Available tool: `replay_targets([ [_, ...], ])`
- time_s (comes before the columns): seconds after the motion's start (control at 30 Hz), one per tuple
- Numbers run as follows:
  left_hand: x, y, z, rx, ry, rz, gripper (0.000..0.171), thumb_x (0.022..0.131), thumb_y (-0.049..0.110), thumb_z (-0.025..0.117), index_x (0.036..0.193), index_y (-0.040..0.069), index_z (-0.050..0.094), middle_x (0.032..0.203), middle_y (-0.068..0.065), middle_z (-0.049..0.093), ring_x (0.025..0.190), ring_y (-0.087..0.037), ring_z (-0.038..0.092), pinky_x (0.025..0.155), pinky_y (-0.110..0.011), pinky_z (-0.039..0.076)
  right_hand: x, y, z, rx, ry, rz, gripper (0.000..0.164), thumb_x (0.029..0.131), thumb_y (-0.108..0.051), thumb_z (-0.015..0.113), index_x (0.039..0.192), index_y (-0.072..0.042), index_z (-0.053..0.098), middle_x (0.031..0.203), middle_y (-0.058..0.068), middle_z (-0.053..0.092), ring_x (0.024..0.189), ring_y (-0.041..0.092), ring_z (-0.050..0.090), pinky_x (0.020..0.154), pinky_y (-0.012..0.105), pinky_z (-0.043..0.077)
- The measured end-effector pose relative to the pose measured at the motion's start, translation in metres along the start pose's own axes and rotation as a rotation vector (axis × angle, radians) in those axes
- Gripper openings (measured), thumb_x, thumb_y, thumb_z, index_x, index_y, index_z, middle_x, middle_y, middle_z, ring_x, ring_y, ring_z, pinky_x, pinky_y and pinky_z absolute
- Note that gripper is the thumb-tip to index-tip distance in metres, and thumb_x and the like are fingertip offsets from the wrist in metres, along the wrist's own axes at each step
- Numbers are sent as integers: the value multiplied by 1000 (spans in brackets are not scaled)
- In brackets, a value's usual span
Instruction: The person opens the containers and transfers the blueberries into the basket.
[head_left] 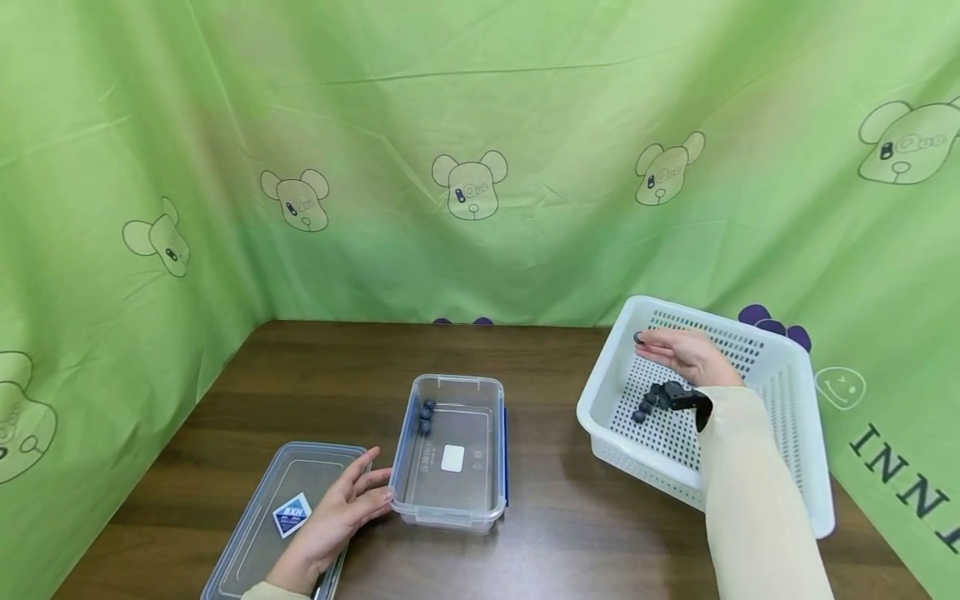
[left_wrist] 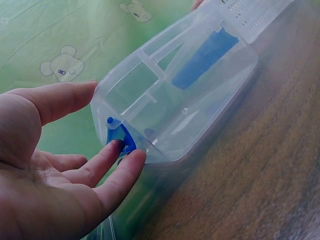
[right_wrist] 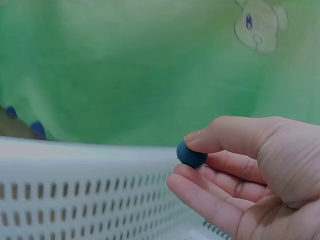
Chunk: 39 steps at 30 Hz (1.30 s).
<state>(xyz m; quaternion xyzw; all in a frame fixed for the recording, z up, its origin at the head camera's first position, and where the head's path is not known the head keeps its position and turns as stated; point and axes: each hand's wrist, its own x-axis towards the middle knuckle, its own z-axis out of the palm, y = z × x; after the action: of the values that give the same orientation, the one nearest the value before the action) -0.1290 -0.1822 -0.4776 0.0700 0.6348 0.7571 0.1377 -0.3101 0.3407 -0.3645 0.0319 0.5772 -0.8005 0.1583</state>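
Over the white basket [head_left: 607,417], my right hand [head_left: 686,354] pinches a blueberry [right_wrist: 191,155] between thumb and fingertips. Several blueberries [head_left: 651,400] lie on the basket floor below, partly hidden by the hand and wrist camera. My left hand [head_left: 347,512] touches the near left side of a clear plastic container [head_left: 491,475] with loosely extended fingers. In the left wrist view, its fingertips meet the blue latch [left_wrist: 120,136] and the thumb lies at the container's rim. A few blueberries [head_left: 426,417] sit along the container's left inner wall.
A clear lid with a blue edge [head_left: 292,458] and a blue-white label lies on the brown wooden table [head_left: 547,542], partly under my left forearm. A green curtain [head_left: 465,258] hangs behind and along the sides. The basket stands at the table's right side.
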Motion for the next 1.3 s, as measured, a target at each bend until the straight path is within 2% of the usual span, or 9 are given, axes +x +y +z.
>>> replay_targets([
  [0.17,-1,1,0,-2,-1,2,82,96,2,60,155,-7,3,142,-35,38,104,-11,61,92,-27,51,7,8,-11,-114,46,64,28,99,8,51,85,-5,72,88,10,73,82,19,72,88,30,54],
  [0.3,0,2,0,-2,-4,1,82,96,2,60,155,-8,3,142,-36,37,105,-12,61,93,-28,50,9,16,-15,-235,82,163,29,97,9,52,79,-3,72,79,11,73,74,18,72,80,28,57],
  [0.4,0,2,0,1,-6,1,82,96,3,60,154,-8,3,143,-37,35,106,-13,60,93,-28,50,8,23,-14,-365,101,242,25,96,5,55,79,-3,71,76,9,72,70,14,71,73,23,57],
  [0.57,0,2,0,2,-6,1,83,96,3,61,155,-8,3,143,-38,33,107,-15,60,93,-28,50,7,28,-12,-535,136,268,16,93,-1,63,81,-6,71,75,7,72,68,11,70,65,20,56],
  [0.73,1,2,-1,1,-8,3,83,96,4,61,154,-8,3,143,-39,33,107,-14,60,93,-28,50,8,29,-12,-531,158,260,12,91,0,65,82,-3,71,76,10,72,69,14,70,66,22,57],
  [0.97,0,2,-1,1,-11,7,83,96,3,61,154,-8,3,143,-39,33,106,-12,60,93,-28,50,13,25,-7,-433,86,237,18,95,5,58,83,-2,70,78,9,71,73,15,71,75,25,57],
  [1.2,0,3,-1,1,-4,6,82,96,3,61,154,-8,3,143,-37,35,105,-11,61,93,-27,50,16,10,8,-390,5,66,21,96,7,55,87,-4,71,86,9,73,81,18,72,82,31,57],
  [1.3,0,2,-1,-13,-4,15,83,96,1,61,154,-10,2,142,-35,38,103,-10,62,93,-27,51,17,2,18,-350,-26,27,23,98,7,53,90,-5,71,88,8,73,83,18,72,82,30,57],
])
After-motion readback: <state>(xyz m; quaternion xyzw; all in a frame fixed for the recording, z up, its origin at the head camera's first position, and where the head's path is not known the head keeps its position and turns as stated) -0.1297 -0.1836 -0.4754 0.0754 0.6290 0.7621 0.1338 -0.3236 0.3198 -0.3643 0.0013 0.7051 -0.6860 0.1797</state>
